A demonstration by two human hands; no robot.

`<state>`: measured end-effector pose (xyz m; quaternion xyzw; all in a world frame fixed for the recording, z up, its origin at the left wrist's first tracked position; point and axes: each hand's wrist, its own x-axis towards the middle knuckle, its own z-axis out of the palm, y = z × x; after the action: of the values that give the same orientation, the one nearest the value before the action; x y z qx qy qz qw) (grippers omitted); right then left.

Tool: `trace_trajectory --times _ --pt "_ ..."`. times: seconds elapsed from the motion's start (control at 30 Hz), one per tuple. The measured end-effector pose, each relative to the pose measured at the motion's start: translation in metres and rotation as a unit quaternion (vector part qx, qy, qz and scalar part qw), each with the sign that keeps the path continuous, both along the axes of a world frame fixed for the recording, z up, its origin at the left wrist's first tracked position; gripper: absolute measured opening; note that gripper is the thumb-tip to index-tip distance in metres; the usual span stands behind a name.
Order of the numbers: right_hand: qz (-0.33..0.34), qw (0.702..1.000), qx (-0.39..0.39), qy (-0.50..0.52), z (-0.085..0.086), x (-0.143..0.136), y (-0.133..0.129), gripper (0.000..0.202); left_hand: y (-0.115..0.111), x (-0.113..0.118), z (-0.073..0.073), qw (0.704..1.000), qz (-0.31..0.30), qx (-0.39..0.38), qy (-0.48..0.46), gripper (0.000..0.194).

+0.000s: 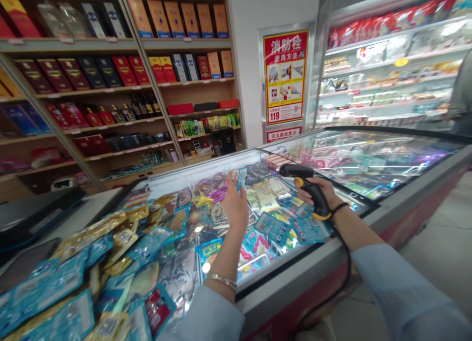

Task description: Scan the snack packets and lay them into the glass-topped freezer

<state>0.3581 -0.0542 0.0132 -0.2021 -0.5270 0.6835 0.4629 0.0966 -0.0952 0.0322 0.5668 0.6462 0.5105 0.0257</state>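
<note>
My left hand point(236, 205) reaches out over the open part of a chest freezer point(283, 282), its fingers closed on a small light-blue packet point(242, 177). A black barcode scanner point(316, 196) with orange trim is gripped in my right hand point(327, 192), its head pointing left toward the packet. From the scanner's base a dark cable hangs down past the freezer's front edge. Beneath both hands lie frozen packs, among them a pale cream pack point(266, 196) and blue packs point(275, 228).
Blue and gold packets point(66, 277) lie heaped on the left, above the freezer's contents. A glass lid point(354, 156) covers the freezer's right part. Shelves of boxed goods point(171, 18) stand behind; at right are a lit display fridge point(383, 80) and a person's sleeve point(462, 90).
</note>
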Motion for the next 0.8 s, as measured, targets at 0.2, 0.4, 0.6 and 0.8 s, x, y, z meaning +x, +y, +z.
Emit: trace_trajectory --times 0.2,0.4,0.6,0.8 --pt "-0.03 0.999 0.025 -0.009 0.009 0.003 -0.012 0.031 0.0 -0.006 0.009 0.999 0.023 0.015 -0.036 0.053" --pt "-0.015 1.0 0.013 -0.018 0.008 0.002 -0.016 0.031 0.0 -0.007 0.007 0.998 0.025 0.037 -0.04 0.05" --pt "-0.001 1.0 0.026 0.001 0.008 0.002 -0.016 0.03 -0.001 -0.006 0.009 0.999 0.021 0.028 -0.027 0.049" --pt "-0.027 0.999 0.024 -0.002 0.008 0.004 -0.016 0.029 0.001 -0.006 0.003 0.999 0.017 0.023 -0.023 0.046"
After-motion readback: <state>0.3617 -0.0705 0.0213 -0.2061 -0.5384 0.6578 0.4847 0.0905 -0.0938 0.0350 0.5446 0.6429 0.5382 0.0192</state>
